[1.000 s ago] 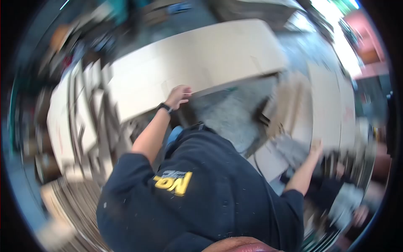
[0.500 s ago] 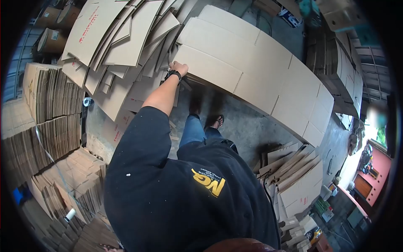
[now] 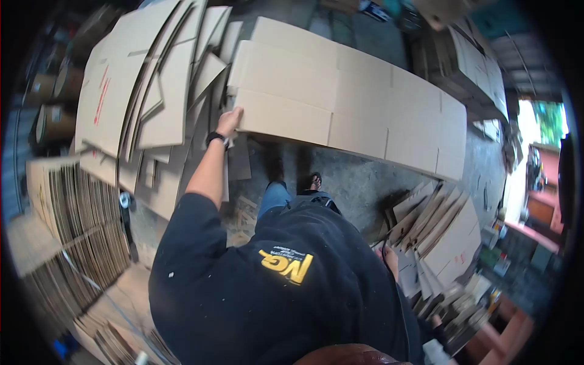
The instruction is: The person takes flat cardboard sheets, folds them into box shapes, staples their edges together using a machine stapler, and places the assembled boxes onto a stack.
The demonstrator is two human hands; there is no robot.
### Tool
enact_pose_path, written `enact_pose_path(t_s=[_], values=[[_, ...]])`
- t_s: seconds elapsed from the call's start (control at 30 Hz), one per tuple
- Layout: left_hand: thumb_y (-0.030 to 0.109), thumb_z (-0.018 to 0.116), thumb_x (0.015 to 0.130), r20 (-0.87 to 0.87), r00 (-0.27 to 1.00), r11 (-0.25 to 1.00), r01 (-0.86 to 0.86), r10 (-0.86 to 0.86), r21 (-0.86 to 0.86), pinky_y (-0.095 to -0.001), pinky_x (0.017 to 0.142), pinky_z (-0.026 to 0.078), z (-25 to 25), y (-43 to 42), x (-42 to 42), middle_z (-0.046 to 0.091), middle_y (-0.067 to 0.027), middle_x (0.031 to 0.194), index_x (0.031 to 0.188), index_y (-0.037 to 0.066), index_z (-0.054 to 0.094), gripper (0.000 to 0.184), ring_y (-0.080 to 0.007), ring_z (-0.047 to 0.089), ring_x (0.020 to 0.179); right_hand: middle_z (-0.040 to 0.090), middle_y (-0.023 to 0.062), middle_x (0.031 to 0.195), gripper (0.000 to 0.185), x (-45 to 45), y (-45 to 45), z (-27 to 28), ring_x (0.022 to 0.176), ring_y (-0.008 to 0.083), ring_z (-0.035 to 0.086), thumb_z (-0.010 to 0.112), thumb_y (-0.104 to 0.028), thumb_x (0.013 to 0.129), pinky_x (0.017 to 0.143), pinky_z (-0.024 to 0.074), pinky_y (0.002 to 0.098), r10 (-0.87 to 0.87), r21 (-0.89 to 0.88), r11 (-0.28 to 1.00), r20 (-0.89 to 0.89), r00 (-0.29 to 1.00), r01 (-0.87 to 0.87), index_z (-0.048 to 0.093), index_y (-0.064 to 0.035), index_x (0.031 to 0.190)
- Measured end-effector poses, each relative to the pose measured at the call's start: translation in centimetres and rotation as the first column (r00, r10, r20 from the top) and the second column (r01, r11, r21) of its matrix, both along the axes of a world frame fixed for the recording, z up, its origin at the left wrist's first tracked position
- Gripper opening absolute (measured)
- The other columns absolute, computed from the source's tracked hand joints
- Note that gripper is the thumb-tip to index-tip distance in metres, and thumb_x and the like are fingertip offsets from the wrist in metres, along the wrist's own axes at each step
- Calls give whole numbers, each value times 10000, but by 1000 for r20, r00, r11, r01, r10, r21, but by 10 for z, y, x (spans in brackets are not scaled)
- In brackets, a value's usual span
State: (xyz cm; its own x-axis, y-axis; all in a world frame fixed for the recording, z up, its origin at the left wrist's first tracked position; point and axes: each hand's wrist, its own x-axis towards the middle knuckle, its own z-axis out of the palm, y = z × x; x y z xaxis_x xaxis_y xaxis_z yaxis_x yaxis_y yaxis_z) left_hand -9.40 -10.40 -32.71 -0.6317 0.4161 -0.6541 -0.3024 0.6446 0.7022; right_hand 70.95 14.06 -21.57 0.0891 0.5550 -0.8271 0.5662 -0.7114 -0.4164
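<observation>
Looking down through the head camera from far off, I see the left hand (image 3: 229, 123) at the near left corner of the long cardboard (image 3: 359, 91). It touches the edge, and its fingers are bent. Their tips are hidden, so I cannot tell if they are squeezed tight on it. A black watch (image 3: 217, 139) is on that wrist.

The long cardboard lies flat in front of the person's feet, slanting down toward the right side of my view. It has thin cuts across it.

I see just a little of the right hand (image 3: 392, 261) by the side of the dark shirt (image 3: 225, 286). Most of it is hidden, so I cannot tell if its fingers are apart or together. It is near some leaning boards (image 3: 453, 234).

Left of the long cardboard, big brown sheets (image 3: 118, 79) lean on each other. One has red marks. A tall board pile (image 3: 88, 204) is lower down on that side. Yellow letters (image 3: 286, 266) are on the shirt. One sandal (image 3: 315, 182) shows on the gray floor (image 3: 359, 179).
</observation>
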Motion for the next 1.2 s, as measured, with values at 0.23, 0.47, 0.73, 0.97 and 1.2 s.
enact_pose_path(t_s=[0.23,0.47,0.73,0.97,1.2], values=[[205,736,901,-168,950,929,298,-265,221,-373,1000,473,143,38,7,675,-144,1234,1311,-60,574,514,-238,628,1120,650,50,1021,267,-24,41,-45,887,222,675,643,-313,961,662,568,485,-302,-132,944,27,953,303,618,-125,1149],[76,672,935,-344,917,979,201,-201,-37,-352,1011,466,344,-13,74,629,-151,1274,1371,-49,506,482,-228,601,1140,588,-1,922,168,-40,174,-74,885,180,577,712,-285,894,757,478,477,-235,70,969,-48,971,238,682,-151,991],[527,580,967,-100,952,956,-281,289,81,-330,916,487,321,27,57,625,-110,1246,1421,45,468,672,-233,610,1094,378,218,1548,1034,-19,348,-118,1370,395,436,851,-338,737,1131,291,632,-711,200,678,-63,700,707,267,-7,1524],[280,636,936,-402,906,896,-63,-134,-439,-367,768,553,326,130,69,702,-139,1104,1274,-16,602,450,-272,682,908,669,139,1215,557,-34,382,-64,1086,242,639,831,-158,788,957,486,393,-488,549,626,-278,827,554,577,1,1257],[249,508,990,-601,523,702,-9,-604,-712,-449,962,509,282,156,99,644,-242,1289,1495,-78,316,631,-386,632,1173,575,136,1371,486,-81,231,-21,1242,316,559,710,-344,897,1033,435,428,-324,148,854,-598,733,499,626,-69,1289]])
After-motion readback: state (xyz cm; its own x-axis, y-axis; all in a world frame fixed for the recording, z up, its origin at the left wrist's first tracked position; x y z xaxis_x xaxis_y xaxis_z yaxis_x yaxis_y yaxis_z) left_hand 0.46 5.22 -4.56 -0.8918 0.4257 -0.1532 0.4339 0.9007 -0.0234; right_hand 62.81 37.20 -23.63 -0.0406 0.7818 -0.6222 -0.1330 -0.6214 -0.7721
